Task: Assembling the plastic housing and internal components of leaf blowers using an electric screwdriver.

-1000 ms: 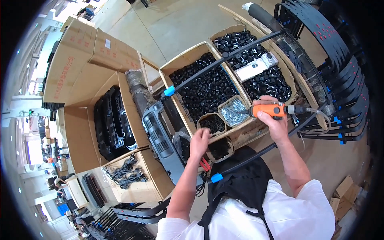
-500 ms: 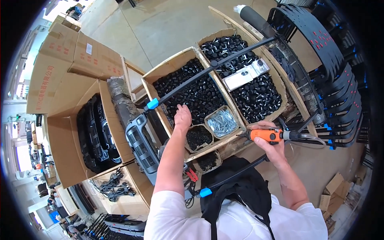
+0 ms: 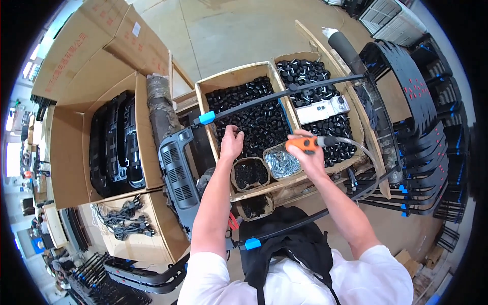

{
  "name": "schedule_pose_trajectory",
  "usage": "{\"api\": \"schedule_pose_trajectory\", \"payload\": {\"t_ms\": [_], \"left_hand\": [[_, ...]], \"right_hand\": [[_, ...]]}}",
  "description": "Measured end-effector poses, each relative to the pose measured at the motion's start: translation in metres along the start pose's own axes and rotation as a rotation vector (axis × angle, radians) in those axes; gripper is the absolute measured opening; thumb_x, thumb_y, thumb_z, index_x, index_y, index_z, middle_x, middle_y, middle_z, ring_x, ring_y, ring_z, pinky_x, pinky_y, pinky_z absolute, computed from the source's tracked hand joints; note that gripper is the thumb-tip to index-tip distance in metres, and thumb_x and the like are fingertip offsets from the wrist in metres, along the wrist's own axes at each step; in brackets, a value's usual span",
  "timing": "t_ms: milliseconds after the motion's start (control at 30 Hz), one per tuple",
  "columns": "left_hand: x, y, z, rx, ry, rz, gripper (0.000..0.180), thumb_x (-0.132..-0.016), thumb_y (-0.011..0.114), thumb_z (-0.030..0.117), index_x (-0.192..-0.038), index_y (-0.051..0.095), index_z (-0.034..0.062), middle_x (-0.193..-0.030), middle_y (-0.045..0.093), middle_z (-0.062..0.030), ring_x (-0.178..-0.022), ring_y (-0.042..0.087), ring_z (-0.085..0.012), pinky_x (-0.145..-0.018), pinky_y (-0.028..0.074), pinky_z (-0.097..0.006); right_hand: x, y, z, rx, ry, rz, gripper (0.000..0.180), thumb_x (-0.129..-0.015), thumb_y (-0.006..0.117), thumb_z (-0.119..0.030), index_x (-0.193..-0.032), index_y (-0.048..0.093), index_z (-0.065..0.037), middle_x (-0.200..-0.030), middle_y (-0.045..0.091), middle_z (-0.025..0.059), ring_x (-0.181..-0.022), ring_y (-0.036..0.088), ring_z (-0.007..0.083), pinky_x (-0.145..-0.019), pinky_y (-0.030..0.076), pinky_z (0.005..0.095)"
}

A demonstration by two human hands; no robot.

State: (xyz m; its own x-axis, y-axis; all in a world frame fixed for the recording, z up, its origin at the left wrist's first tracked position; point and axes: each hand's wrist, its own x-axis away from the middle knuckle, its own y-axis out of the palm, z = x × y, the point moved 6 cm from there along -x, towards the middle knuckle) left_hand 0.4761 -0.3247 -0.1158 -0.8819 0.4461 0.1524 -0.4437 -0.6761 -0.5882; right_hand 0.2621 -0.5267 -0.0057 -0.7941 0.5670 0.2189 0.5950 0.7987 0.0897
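My right hand (image 3: 309, 152) is wrapped round an orange and black power screwdriver (image 3: 304, 144) with a clear hose at its back end. It is held over the near right of a wooden bin (image 3: 235, 72) of small black plastic caps (image 3: 249, 119). My left hand (image 3: 232, 142) is at the bin's near left, over the caps, its fingers bent together; whatever they hold is hidden. Across the bin runs a black metal frame bar (image 3: 254, 105) with a blue end piece (image 3: 207, 117). Close to my hands are a tub of silvery screws (image 3: 282, 163) and a tub of small dark fasteners (image 3: 250, 173).
A second bin holds black screw-on feet (image 3: 305, 71) and a white metal plate (image 3: 325, 109). On the left stand a grey vented housing (image 3: 178, 170) and an open carton (image 3: 71, 147) with black parts. Curved black frames (image 3: 406, 96) are stacked at right.
My right hand has carried the screwdriver leftward and away from me, over the bin. The left hand stays by the caps. The whole view has shifted slightly.
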Motion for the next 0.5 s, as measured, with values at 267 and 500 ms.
{"api": "schedule_pose_trajectory", "payload": {"t_ms": [267,500], "left_hand": [[0.150,-0.040,0.061,1.298,-0.232,-0.204,0.034,-0.107,0.056,0.021,-0.136,0.049,0.0059,-0.106,0.064,-0.0090,-0.082,0.063,-0.0191,-0.065,0.051,-0.032],[0.235,-0.039,0.035,1.540,-0.426,0.085,0.018,-0.112,0.052,0.022,-0.122,0.060,0.0084,-0.095,0.060,-0.0030,-0.075,0.058,-0.0142,-0.059,0.045,-0.027]], "right_hand": [[-0.080,0.023,0.105,0.026,0.135,0.098,0.049,-0.086,0.082,-0.011,-0.131,0.064,-0.007,-0.106,0.069,0.0036,-0.095,0.067,0.0138,-0.088,0.055,0.0316],[-0.064,0.006,0.099,0.991,0.328,-0.324,0.022,-0.084,0.070,-0.024,-0.095,0.079,-0.007,-0.084,0.076,0.0187,-0.076,0.075,0.0301,-0.079,0.060,0.0422]]}}
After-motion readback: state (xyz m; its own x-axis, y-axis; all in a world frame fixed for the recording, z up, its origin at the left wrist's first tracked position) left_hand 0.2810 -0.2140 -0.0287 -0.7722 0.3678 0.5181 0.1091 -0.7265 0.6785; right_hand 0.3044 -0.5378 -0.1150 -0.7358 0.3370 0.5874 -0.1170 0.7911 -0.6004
